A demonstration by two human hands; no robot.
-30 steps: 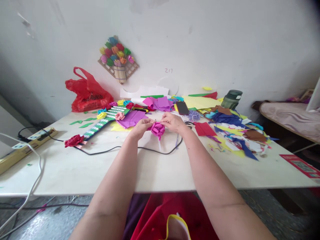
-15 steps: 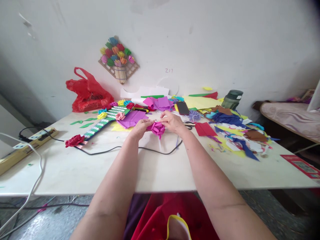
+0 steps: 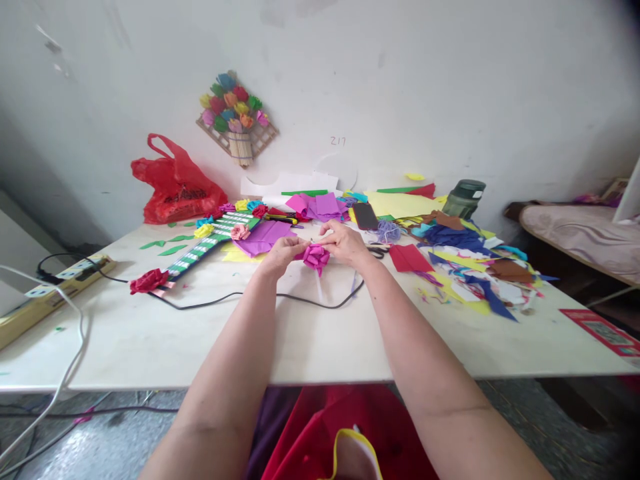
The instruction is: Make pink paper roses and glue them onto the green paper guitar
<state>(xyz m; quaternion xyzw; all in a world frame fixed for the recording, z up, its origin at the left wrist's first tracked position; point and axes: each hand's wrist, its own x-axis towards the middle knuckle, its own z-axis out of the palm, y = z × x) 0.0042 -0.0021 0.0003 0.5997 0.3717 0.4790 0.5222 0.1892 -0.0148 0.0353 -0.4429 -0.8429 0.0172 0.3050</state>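
A magenta paper flower [image 3: 316, 257] is held above the table between both my hands. My left hand [image 3: 284, 255] pinches its left side with closed fingers. My right hand [image 3: 344, 243] grips its upper right edge, thumb and fingertips pressed together. A pale strip hangs from the flower toward the table. Behind my left hand lies folded purple paper [image 3: 265, 237]. Just right of my right hand are scissors [image 3: 379, 251], partly hidden, and a red paper piece [image 3: 409, 259].
A green-and-white striped panel with paper flowers [image 3: 215, 241] lies left, near green paper leaves [image 3: 173, 251]. A black cord [image 3: 200, 305] crosses the table in front. Paper scraps [image 3: 465, 267], a phone [image 3: 365, 217] and a dark green bottle [image 3: 465, 199] are right. A red bag [image 3: 177, 187] stands back left.
The magenta flower has turned slightly between my fingers, its petals sitting a little differently. Both hands stay almost in the same place.
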